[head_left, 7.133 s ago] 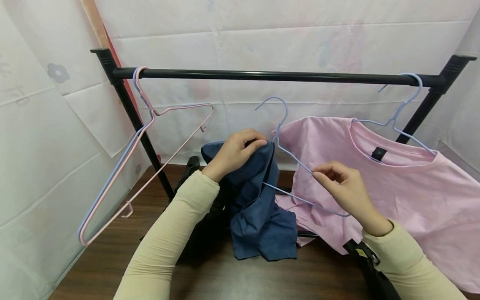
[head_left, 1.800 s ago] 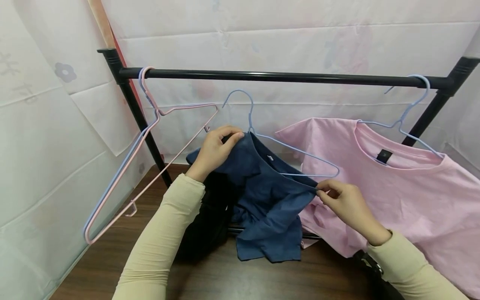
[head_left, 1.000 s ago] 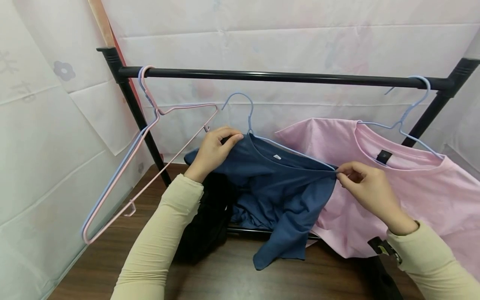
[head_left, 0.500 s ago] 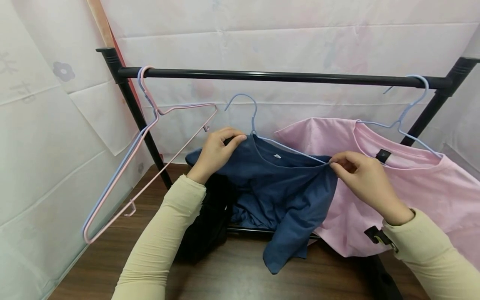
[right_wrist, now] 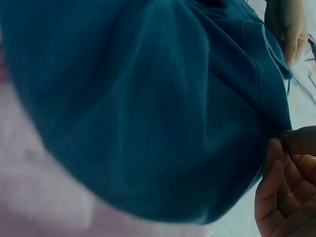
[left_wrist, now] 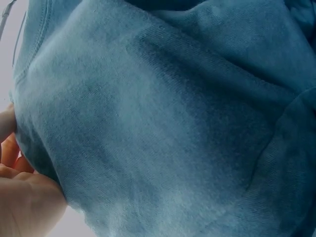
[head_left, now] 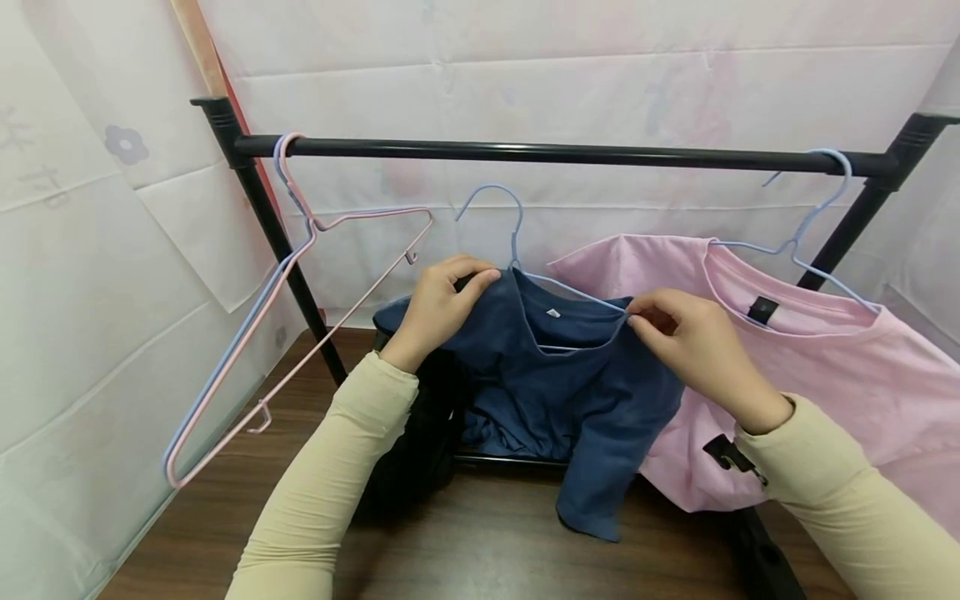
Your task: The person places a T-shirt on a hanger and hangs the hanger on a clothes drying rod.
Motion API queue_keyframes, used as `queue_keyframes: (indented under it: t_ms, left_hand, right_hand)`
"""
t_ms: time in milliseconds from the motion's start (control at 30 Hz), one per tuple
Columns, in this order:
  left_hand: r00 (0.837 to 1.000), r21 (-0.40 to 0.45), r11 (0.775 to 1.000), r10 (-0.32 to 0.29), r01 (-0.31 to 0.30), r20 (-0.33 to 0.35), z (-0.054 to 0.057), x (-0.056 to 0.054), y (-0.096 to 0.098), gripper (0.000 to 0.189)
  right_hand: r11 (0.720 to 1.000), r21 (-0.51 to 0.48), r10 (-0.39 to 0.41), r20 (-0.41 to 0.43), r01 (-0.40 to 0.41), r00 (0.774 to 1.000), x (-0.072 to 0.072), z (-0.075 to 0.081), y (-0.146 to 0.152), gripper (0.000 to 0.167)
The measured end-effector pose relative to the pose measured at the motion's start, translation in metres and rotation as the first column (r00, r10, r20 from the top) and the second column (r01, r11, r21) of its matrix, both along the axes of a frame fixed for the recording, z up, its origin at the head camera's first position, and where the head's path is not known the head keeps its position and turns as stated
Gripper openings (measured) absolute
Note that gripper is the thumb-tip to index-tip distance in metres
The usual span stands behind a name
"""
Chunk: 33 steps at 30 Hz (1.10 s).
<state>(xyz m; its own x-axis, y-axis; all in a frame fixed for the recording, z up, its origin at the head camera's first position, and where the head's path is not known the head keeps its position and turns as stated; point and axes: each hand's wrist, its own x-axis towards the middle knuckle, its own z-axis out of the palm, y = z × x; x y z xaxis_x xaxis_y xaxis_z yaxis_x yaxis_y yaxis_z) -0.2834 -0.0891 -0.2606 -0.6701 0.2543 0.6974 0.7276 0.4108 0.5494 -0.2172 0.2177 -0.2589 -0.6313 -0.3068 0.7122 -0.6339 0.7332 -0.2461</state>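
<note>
A dark blue T-shirt (head_left: 517,375) hangs between my hands, its neckline sagging into a curve below a small white label. Inside it sits a light blue wire hanger (head_left: 517,218); its hook stands free below the rail, and its right arm crosses the neck opening. My left hand (head_left: 442,307) pinches the shirt's shoulder beside the collar, close to the hook's base. At the collar's right side, my right hand (head_left: 697,350) pinches the fabric where the hanger arm meets it. Blue cloth (left_wrist: 148,123) fills most of the left wrist view. The hanger's lower part is mostly hidden.
Above runs a black rail (head_left: 555,153). Two bare hangers, one pink (head_left: 240,350) and one blue, hang at its left end. A pink T-shirt (head_left: 795,400) hangs on a blue hanger at right. Black cloth (head_left: 420,450) lies low behind my left forearm, over the brown tabletop (head_left: 465,542).
My right hand let go of the hanger arm, took the shirt's collar and drew it over the hanger's right end. Lately it has shifted left and slightly up. My left hand keeps its pinch.
</note>
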Motion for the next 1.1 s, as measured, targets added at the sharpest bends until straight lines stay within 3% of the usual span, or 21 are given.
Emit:
queue_keyframes:
  t_ms: [700,933,1100]
  left_hand:
    - [1.0,0.009,1.0,0.006,-0.006,-0.023,-0.001,0.002,0.006,0.02]
    - [1.0,0.007,1.0,-0.01,0.01,-0.005,-0.003,0.001,0.004,0.021]
    - [1.0,0.015,1.0,-0.018,0.018,-0.006,-0.004,-0.001,0.002,0.02]
  right_hand:
    - [0.989,0.097,0.122,-0.051,-0.116,0.991,-0.009,0.004,-0.045,0.008]
    - [0.995,0.069,0.073,0.054,-0.077,0.996,-0.008,0.005,-0.037,0.01]
    - [0.999,-0.01,0.033,0.067,-0.033,0.997,-0.007,0.012,-0.021,0.015]
